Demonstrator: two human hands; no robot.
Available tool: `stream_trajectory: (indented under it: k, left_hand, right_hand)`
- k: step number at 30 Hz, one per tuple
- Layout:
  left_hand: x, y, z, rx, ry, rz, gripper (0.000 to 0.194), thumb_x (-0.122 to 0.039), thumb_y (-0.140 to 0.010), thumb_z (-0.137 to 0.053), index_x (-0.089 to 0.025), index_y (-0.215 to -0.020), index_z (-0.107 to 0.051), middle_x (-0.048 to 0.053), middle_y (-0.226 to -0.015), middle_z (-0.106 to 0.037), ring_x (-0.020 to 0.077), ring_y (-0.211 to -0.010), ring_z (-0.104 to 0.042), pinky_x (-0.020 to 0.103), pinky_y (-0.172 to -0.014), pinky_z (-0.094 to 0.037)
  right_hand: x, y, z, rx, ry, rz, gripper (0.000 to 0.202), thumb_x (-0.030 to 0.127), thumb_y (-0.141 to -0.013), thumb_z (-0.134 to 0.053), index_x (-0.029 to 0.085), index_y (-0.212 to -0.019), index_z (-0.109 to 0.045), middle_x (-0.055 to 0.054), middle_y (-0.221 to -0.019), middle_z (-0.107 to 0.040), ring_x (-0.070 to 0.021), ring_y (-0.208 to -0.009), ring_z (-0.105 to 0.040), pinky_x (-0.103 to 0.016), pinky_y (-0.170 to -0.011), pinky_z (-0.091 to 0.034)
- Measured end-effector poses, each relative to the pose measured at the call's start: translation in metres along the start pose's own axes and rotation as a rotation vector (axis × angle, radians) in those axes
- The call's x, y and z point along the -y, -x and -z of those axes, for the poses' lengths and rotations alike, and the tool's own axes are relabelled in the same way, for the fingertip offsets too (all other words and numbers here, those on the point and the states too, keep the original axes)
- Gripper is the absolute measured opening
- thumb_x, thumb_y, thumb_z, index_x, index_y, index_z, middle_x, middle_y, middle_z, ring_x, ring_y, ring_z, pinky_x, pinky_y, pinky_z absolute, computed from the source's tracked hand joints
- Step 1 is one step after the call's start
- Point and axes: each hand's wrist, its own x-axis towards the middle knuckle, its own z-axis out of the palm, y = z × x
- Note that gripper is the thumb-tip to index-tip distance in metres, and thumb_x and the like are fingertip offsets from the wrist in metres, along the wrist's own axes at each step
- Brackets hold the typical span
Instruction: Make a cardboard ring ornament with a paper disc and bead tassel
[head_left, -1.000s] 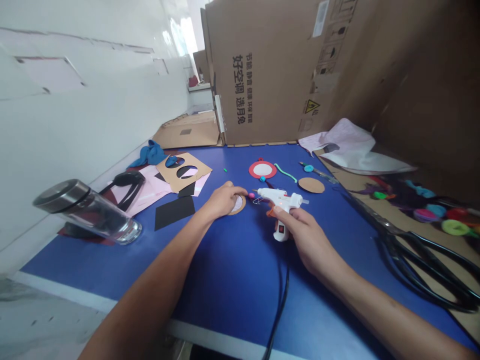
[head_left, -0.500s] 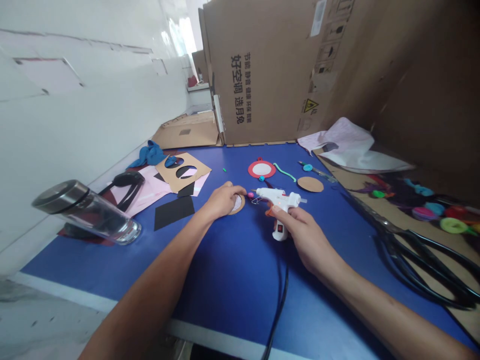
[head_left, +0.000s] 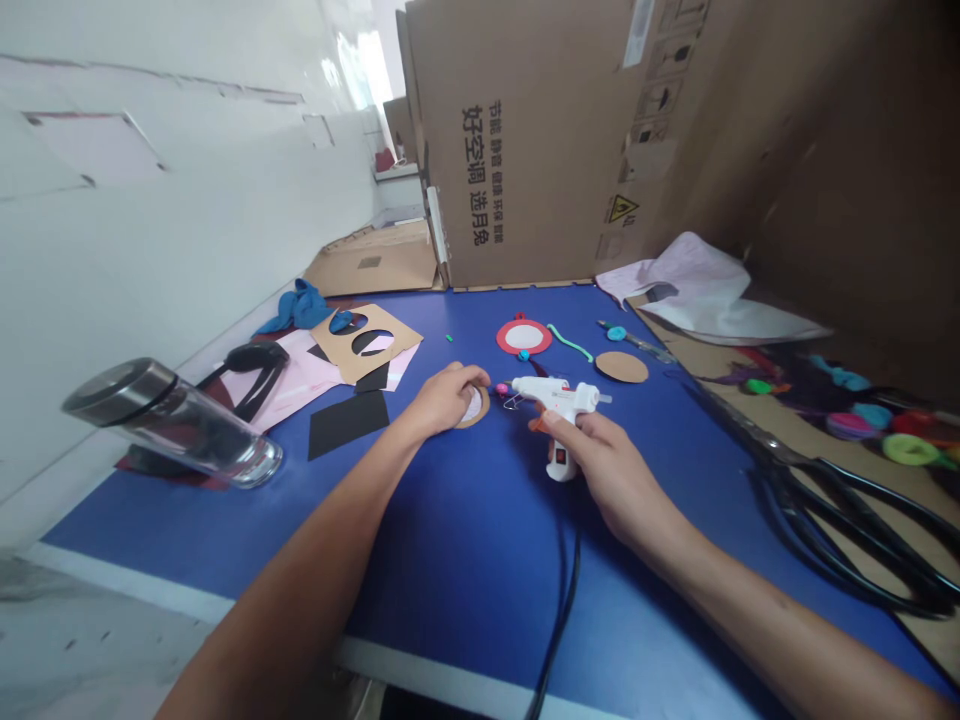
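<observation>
A white hot glue gun (head_left: 553, 392) is gripped in my right hand (head_left: 611, 465), fingers around its handle and orange trigger. Its nozzle points left, and a black cord trails down from the handle. My left hand (head_left: 442, 398) is closed over the edge of a small round cardboard disc (head_left: 481, 412) with a pale centre, low over the blue table. A small pink ball (head_left: 501, 390) is beside that disc, close to the nozzle. Beyond lie a red-rimmed disc (head_left: 503, 338) with a white centre, a mint-green strip (head_left: 571, 344) and a plain cardboard disc (head_left: 621, 367).
On the left stand a clear bottle (head_left: 202, 425) and a cut-out cardboard sheet (head_left: 352, 345), with black paper (head_left: 349, 424) nearby. Large black-handled scissors (head_left: 840, 510) lie right, beside colourful rolled pieces (head_left: 911, 449). A tall cardboard box (head_left: 540, 150) stands behind.
Both hands stay almost where they were. My left hand and the disc under it have shifted very slightly left; the glue gun keeps its place near the pink ball.
</observation>
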Motion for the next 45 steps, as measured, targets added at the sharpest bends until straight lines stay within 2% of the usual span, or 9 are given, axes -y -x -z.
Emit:
stream_trajectory:
  k: [10,17,28,32,35,38,45]
  left_hand:
    - [0.004,-0.001,0.000,-0.024,0.048,-0.001,0.032,-0.011,-0.100,-0.049,-0.025,-0.117,-0.073,0.007,-0.121,-0.076,0.0237,-0.112,-0.071,0.041,-0.104,-0.055]
    - [0.003,-0.001,0.002,-0.026,0.094,0.020,0.027,-0.014,-0.102,-0.050,-0.024,-0.114,-0.072,0.007,-0.118,-0.078,0.0224,-0.106,-0.071,0.039,-0.103,-0.055]
    - [-0.003,-0.001,0.003,-0.017,0.256,0.132,0.025,-0.017,-0.097,-0.051,-0.025,-0.108,-0.071,0.004,-0.109,-0.081,0.0231,-0.101,-0.073,0.036,-0.090,-0.058]
    - [-0.006,-0.002,0.005,-0.029,0.219,0.127,0.017,-0.028,-0.101,-0.054,-0.024,-0.104,-0.071,0.004,-0.107,-0.081,0.0240,-0.102,-0.073,0.036,-0.090,-0.056]
    - [-0.009,-0.001,0.004,-0.021,0.201,0.134,0.017,-0.038,-0.099,-0.065,-0.023,-0.104,-0.070,0.004,-0.103,-0.080,0.0234,-0.096,-0.072,0.035,-0.086,-0.055]
    - [-0.010,0.000,0.003,-0.016,0.208,0.154,0.018,-0.035,-0.093,-0.072,-0.023,-0.106,-0.069,0.004,-0.101,-0.078,0.0223,-0.091,-0.071,0.034,-0.083,-0.054]
    - [-0.006,0.000,0.001,-0.030,0.251,0.138,0.018,-0.031,-0.091,-0.068,-0.022,-0.107,-0.070,0.005,-0.100,-0.077,0.0221,-0.090,-0.070,0.033,-0.079,-0.054]
  right_hand:
    - [0.002,-0.002,-0.001,0.010,0.123,0.048,0.057,0.071,-0.090,-0.063,0.018,-0.090,-0.085,-0.004,-0.071,-0.064,-0.0215,-0.067,-0.055,-0.035,-0.063,-0.035]
    - [0.007,-0.001,-0.004,0.029,0.202,0.052,0.056,0.069,-0.093,-0.058,0.019,-0.085,-0.082,-0.005,-0.070,-0.065,-0.0199,-0.063,-0.053,-0.035,-0.061,-0.035]
    - [0.002,-0.001,-0.006,0.044,0.242,0.079,0.057,0.071,-0.095,-0.057,0.020,-0.086,-0.080,-0.004,-0.070,-0.066,-0.0199,-0.061,-0.053,-0.035,-0.059,-0.035]
    - [0.002,-0.001,-0.006,0.043,0.253,0.085,0.057,0.071,-0.095,-0.056,0.020,-0.084,-0.080,-0.004,-0.069,-0.065,-0.0200,-0.061,-0.052,-0.035,-0.059,-0.034]
    - [0.004,0.000,-0.006,0.047,0.261,0.082,0.058,0.071,-0.094,-0.055,0.020,-0.084,-0.080,-0.004,-0.070,-0.065,-0.0201,-0.061,-0.052,-0.036,-0.059,-0.034]
    - [0.004,0.000,-0.006,0.053,0.276,0.086,0.058,0.071,-0.093,-0.054,0.020,-0.086,-0.080,-0.005,-0.071,-0.065,-0.0203,-0.062,-0.053,-0.036,-0.060,-0.035]
    - [0.003,-0.001,-0.005,0.053,0.277,0.080,0.056,0.070,-0.093,-0.055,0.020,-0.085,-0.081,-0.005,-0.072,-0.066,-0.0202,-0.063,-0.054,-0.035,-0.060,-0.036]
